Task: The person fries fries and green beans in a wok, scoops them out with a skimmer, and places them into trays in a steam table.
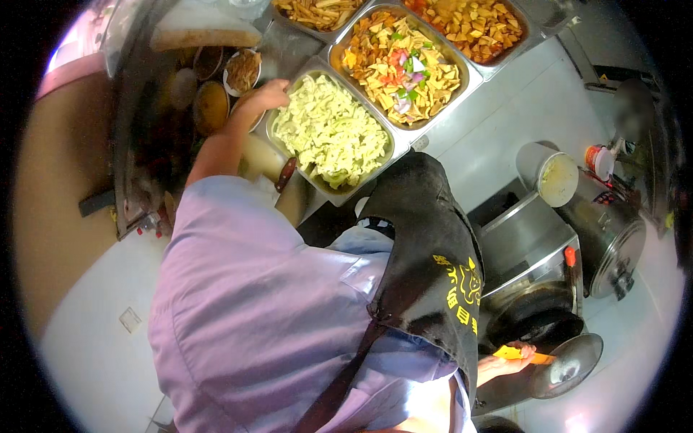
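At the upper left, my left hand [270,96] grips the corner of a steel pan [399,149] of chopped pale green cabbage [330,130]. Its fingers curl over the rim. At the lower right, my right hand [514,361] is closed around the yellow-orange handle [543,359] of a round metal utensil [567,367]. Whether this is a ladle, a skimmer or a lid, I cannot tell. The utensil is beside a dark wok [541,319]. A knife's brown handle [285,174] lies next to the cabbage pan.
Beyond the cabbage pan are steel pans of sliced food topped with onion and green pepper [403,70] and of brown pieces [476,27]. Bowls [242,72] stand at the upper left. At the right stand a white bucket [557,178] and a large lidded pot [617,260].
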